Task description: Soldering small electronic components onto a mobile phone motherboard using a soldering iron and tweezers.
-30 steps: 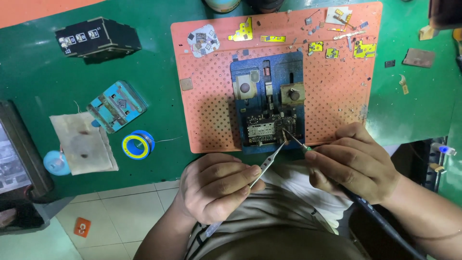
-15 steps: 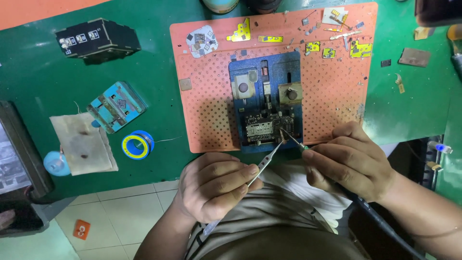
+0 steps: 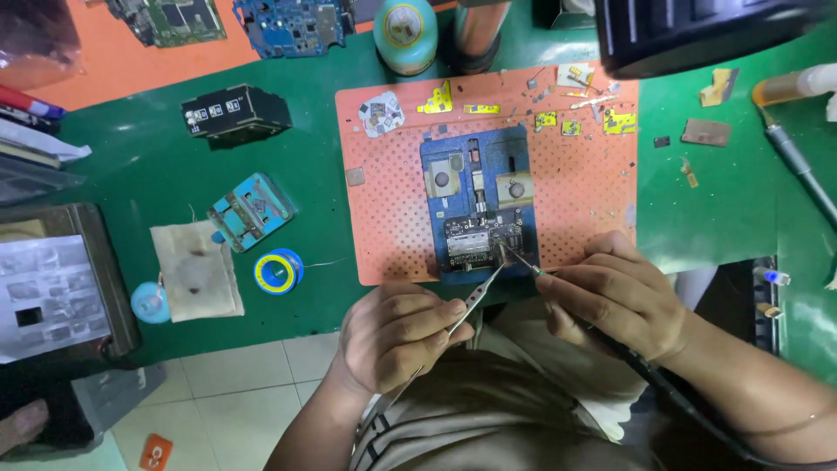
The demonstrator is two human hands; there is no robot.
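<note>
left hand [image 3: 397,336]: fingers curled shut in a pencil grip around tweezers [image 3: 475,299], wrist held low off the near edge of the bench; likely for steadiness.
tweezers: thin metal, angled up and right, tips meeting the near right part of the circuit board [image 3: 482,241].
right hand [image 3: 615,292]: fingers pinched closed on a soldering iron [image 3: 521,261]; its dark cable trails back past the wrist, kept off the work.
soldering iron: fine tip comes in from the right, touching or just above the board beside the tweezer tips; cannot tell which.
circuit board: dark, clamped in a blue holder [image 3: 478,170] so it stays flat and both hands stay free.
holder: sits mid orange mat [image 3: 384,218], near edge close to the body.
far edge of mat: small yellow and grey parts [image 3: 558,118] laid out away from the tools.
left of mat: solder spool [image 3: 278,271], stained cloth pad [image 3: 196,270], small blue clamp [image 3: 251,210], within reach on the green table [image 3: 715,209].
</note>
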